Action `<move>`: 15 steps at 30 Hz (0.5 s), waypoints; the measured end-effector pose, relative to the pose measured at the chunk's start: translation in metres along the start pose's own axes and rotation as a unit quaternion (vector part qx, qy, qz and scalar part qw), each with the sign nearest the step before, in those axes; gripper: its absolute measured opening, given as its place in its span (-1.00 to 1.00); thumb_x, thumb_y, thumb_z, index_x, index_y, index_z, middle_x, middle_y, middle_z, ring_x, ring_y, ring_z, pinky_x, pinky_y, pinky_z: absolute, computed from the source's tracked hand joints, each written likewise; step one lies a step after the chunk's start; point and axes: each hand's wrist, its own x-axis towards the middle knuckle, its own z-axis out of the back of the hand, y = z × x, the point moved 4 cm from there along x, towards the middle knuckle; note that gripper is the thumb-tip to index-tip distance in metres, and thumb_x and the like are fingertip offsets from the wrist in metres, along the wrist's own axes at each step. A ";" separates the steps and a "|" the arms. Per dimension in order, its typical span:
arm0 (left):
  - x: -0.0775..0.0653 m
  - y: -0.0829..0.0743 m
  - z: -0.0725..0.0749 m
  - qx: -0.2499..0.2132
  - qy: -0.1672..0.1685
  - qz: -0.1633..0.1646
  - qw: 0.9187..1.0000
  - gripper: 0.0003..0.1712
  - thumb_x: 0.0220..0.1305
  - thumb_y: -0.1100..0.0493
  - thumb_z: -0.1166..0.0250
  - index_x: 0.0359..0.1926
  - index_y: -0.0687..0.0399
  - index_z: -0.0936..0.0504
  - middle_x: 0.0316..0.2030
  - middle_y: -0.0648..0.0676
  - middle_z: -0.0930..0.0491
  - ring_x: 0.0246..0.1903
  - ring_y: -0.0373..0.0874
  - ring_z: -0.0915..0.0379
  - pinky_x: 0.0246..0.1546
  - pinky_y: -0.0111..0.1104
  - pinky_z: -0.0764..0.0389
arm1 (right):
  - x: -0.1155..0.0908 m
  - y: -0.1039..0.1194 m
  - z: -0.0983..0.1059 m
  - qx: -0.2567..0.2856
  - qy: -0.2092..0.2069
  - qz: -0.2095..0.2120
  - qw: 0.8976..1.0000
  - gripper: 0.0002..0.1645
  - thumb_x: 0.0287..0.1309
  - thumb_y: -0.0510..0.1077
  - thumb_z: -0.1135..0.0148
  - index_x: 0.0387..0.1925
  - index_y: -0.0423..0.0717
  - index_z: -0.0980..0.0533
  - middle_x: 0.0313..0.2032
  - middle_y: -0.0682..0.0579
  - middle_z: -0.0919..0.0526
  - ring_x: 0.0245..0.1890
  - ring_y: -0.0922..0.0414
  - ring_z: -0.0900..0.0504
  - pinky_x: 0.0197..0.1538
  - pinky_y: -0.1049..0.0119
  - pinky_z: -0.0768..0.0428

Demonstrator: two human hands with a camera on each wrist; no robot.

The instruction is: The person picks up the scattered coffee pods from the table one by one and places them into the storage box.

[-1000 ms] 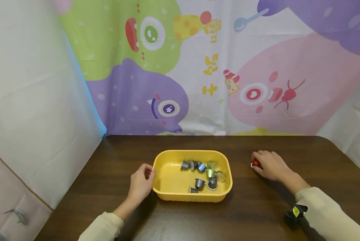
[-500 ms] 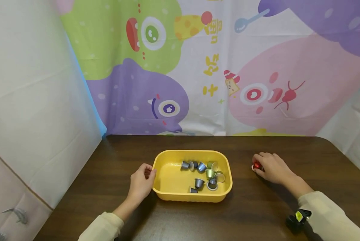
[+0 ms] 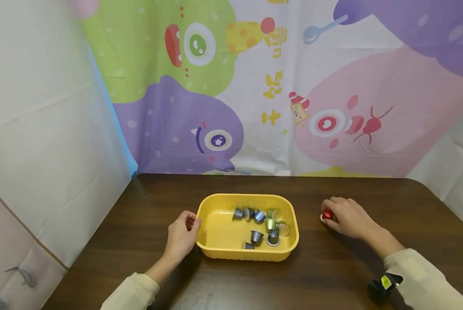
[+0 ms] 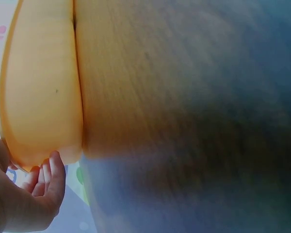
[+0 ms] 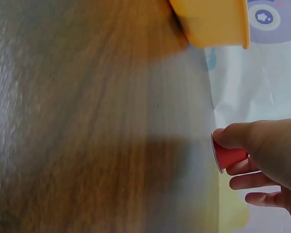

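In the head view my right hand [image 3: 349, 217] pinches a red coffee capsule [image 3: 327, 214] low over the table, right of the yellow bin [image 3: 251, 255]. The right wrist view shows the thumb on the side of the red capsule [image 5: 229, 156], its rimmed end facing away from the palm. My left hand [image 3: 183, 234] grips the bin's left end at the rim. Its fingers [image 4: 56, 177] curl against the outer wall in the left wrist view. Inside the bin lie several coffee capsules: a blue one [image 3: 259, 216], a green one [image 3: 270, 224] and a grey one [image 3: 256, 237] among them.
The dark wooden table [image 3: 293, 284] ends at a curtain [image 3: 266, 142] with cartoon prints behind the bin. A pale cloth wall [image 3: 53, 129] borders the left side. A black strap-on device [image 3: 384, 286] sits by the right sleeve.
My right hand shifts slightly right, then slightly left toward the bin, with the red capsule still pinched. The left hand and the bin stay in place.
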 end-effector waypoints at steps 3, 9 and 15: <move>-0.001 -0.001 0.000 0.001 0.000 0.000 1.000 -0.84 0.29 0.18 -0.21 -0.27 0.24 -0.56 -0.39 0.15 -0.63 -0.34 -0.09 -0.54 -0.34 -0.40 -0.54 | 0.001 0.003 0.003 0.008 0.009 0.000 1.000 -0.71 -0.12 -0.08 -0.49 -0.40 0.02 -0.50 -0.47 0.16 -0.52 -0.45 0.23 -0.44 -0.34 0.21 -0.48; -0.002 0.000 0.000 0.003 0.004 0.000 1.000 -0.85 0.29 0.20 -0.20 -0.27 0.24 -0.56 -0.38 0.15 -0.63 -0.33 -0.09 -0.54 -0.34 -0.39 -0.55 | 0.002 0.009 0.006 0.025 0.008 0.014 1.000 -0.67 -0.16 -0.08 -0.52 -0.37 0.04 -0.51 -0.45 0.19 -0.52 -0.45 0.27 -0.44 -0.32 0.24 -0.54; -0.002 -0.001 0.000 -0.006 -0.019 -0.021 1.000 -0.87 0.25 0.21 -0.22 -0.32 0.22 -0.55 -0.44 0.13 -0.61 -0.39 -0.12 -0.53 -0.36 -0.35 -0.58 | 0.005 0.015 0.012 0.028 0.005 0.028 0.999 -0.67 -0.15 -0.08 -0.52 -0.37 0.05 -0.51 -0.45 0.21 -0.52 -0.45 0.29 -0.44 -0.31 0.26 -0.55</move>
